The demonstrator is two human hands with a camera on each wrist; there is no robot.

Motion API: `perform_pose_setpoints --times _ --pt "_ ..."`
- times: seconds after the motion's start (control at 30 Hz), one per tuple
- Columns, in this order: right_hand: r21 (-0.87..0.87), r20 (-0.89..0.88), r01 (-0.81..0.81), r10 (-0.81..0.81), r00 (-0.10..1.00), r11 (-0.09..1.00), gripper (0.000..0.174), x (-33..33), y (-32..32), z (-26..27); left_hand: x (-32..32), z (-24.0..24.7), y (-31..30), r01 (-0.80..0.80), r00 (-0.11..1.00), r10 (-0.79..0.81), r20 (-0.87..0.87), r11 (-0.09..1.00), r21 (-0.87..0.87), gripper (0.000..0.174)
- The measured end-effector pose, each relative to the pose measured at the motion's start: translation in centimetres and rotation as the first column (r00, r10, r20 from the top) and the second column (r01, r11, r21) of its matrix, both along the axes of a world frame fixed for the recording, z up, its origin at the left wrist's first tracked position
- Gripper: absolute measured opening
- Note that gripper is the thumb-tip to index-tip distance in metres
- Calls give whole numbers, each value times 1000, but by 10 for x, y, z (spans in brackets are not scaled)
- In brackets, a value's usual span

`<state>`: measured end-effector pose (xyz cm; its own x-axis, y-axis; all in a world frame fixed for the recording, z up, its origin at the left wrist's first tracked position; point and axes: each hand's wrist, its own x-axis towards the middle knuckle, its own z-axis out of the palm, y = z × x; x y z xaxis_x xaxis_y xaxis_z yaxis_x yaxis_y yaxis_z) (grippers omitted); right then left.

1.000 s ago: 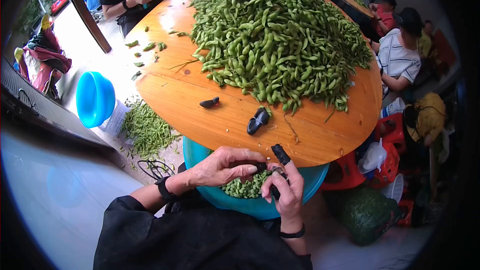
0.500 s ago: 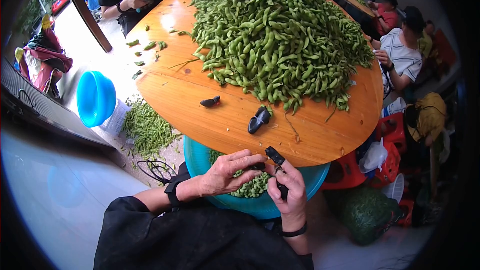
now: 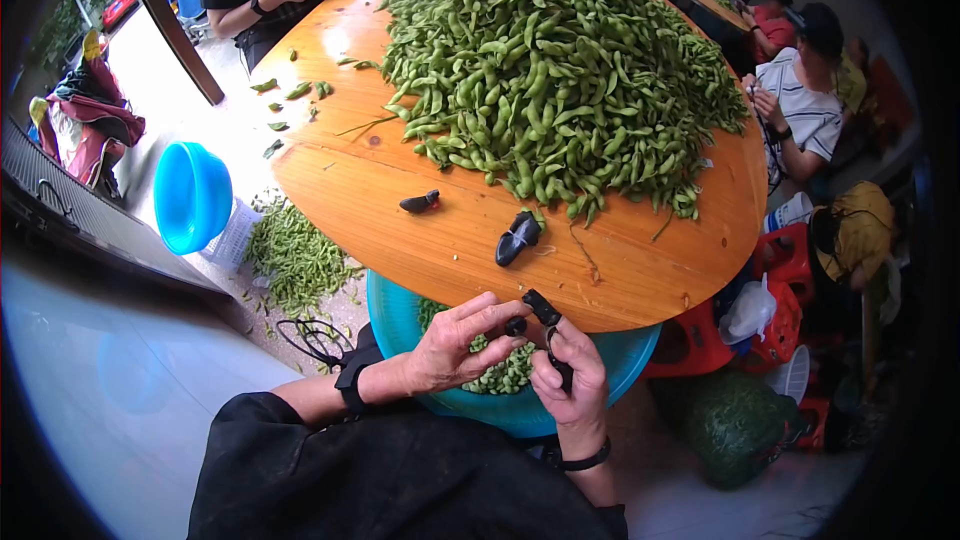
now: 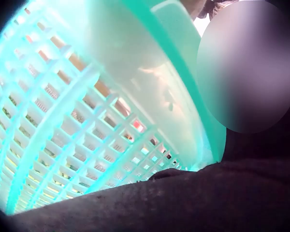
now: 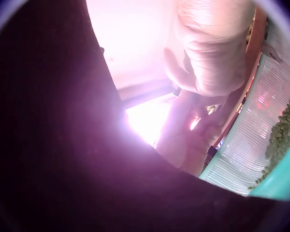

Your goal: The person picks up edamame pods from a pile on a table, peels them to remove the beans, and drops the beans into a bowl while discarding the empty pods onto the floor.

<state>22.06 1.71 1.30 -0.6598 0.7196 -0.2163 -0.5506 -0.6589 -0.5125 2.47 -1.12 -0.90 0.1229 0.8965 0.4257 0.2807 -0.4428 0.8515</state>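
Note:
In the head view both hands meet over a teal basin [image 3: 390,330] of shelled green beans [image 3: 500,372]. My left hand [image 3: 447,352] pinches a small, round-ended black cover [image 3: 515,326] between its fingertips and thumb. Close beside it, my right hand [image 3: 577,375] has a black wrap [image 3: 541,307] on its raised index fingertip. Its thumb and other fingers curl round a dark piece [image 3: 563,375], mostly hidden in the grip. Two more black finger covers, a small one [image 3: 420,202] and a larger one [image 3: 517,240], lie on the wooden table [image 3: 370,240].
A tall heap of bean pods [image 3: 540,70] covers the table's far half. Pods also lie on the floor [image 3: 295,255] near a blue tub [image 3: 190,198]. Red stools [image 3: 690,345] and a green sack [image 3: 735,430] stand at right. Other people sit around the tables.
My left hand has shifted slightly right and up, and the round end of its black cover now shows. The right hand's wrapped fingertip has swung left, closer to the left hand.

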Motion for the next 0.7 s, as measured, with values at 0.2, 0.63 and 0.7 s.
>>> perform_pose_setpoints --times 0.2,0.63,0.7 --pt "78 123 13 -22 992 997 50 -2 0 7 2 -3 1 -35 994 37 105 999 -24 40" --pt "18 158 7 -9 987 1000 52 -3 0 6 -6 10 1 -13 1000 12 -21 998 -57 31" --pt "-7 174 18 -17 985 1000 52 -1 -1 1 -2 9 0 -20 997 26 75 996 -82 31"
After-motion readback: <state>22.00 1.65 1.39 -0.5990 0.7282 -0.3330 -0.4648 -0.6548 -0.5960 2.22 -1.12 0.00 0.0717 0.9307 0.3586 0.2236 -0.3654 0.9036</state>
